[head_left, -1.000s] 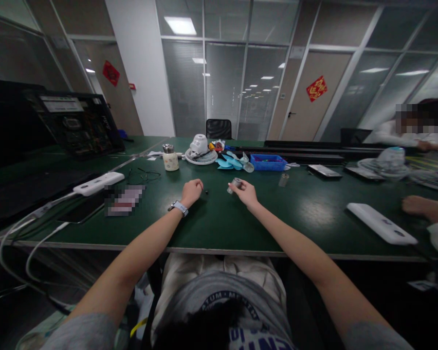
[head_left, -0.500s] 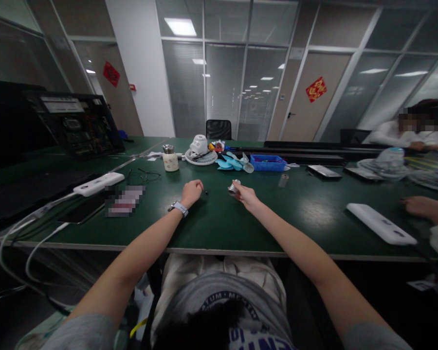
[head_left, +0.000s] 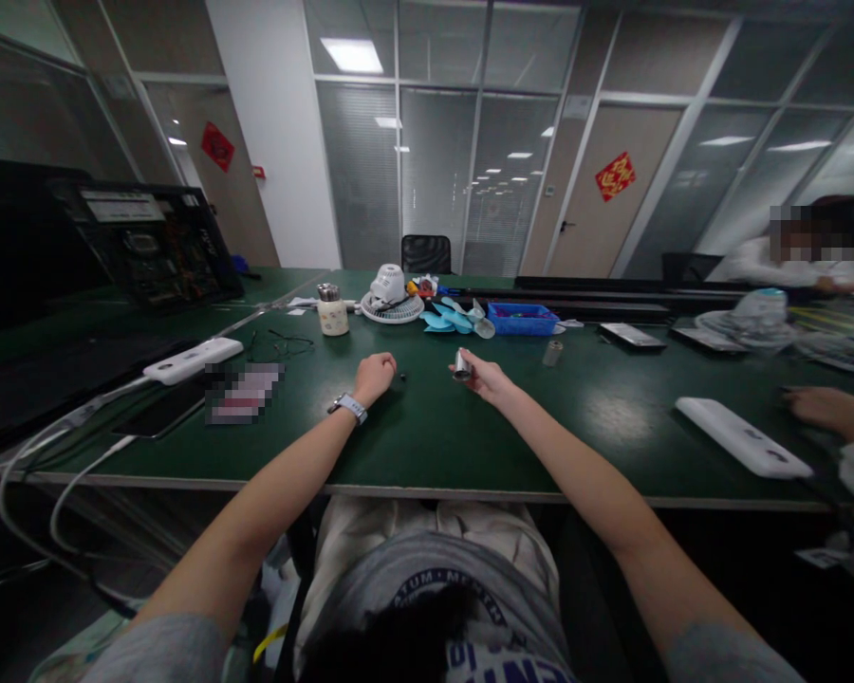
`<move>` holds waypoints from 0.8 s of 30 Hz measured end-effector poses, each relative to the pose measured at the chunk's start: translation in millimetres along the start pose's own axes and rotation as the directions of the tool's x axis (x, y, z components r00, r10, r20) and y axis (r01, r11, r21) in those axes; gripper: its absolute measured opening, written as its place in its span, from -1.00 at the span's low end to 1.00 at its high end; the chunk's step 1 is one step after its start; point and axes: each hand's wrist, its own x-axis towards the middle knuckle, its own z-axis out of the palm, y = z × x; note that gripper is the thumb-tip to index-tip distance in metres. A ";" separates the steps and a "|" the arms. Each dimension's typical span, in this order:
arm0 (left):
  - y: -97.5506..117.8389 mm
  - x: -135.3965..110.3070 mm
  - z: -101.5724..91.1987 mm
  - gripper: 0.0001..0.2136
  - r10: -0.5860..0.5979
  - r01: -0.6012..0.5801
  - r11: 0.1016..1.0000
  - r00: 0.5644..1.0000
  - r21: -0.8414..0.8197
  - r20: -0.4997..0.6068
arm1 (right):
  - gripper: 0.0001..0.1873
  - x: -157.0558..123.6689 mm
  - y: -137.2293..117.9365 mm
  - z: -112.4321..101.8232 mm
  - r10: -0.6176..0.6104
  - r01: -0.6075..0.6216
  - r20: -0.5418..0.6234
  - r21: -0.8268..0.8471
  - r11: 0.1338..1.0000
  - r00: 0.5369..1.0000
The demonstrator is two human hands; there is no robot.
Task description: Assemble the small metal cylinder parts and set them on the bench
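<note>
My right hand point(head_left: 485, 377) pinches a small silver metal cylinder point(head_left: 462, 365) just above the green table point(head_left: 434, 436), near its middle. My left hand point(head_left: 374, 373) rests on the table as a closed fist, a watch on its wrist. What the fist holds, if anything, is hidden. A tiny dark part point(head_left: 402, 377) lies on the table between the two hands, closer to the left fist.
Behind the hands stand a cream cup point(head_left: 332, 310), a white fan base point(head_left: 391, 294), light blue fan blades point(head_left: 450, 319), a blue tray point(head_left: 522, 317) and another small metal cylinder point(head_left: 552, 352). White power strips lie at left point(head_left: 192, 359) and right point(head_left: 742, 435). Other people's arms rest at the right.
My right hand has turned and lifted the silver cylinder slightly, moving it a little to the right. My left fist has stayed still.
</note>
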 end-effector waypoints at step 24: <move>-2.6 0.8 1.3 -0.75 0.012 -0.013 1.000 0.999 0.009 0.039 | -0.56 56.5 -18.0 -204.9 -0.546 -0.029 -0.601 -0.687 0.726 0.584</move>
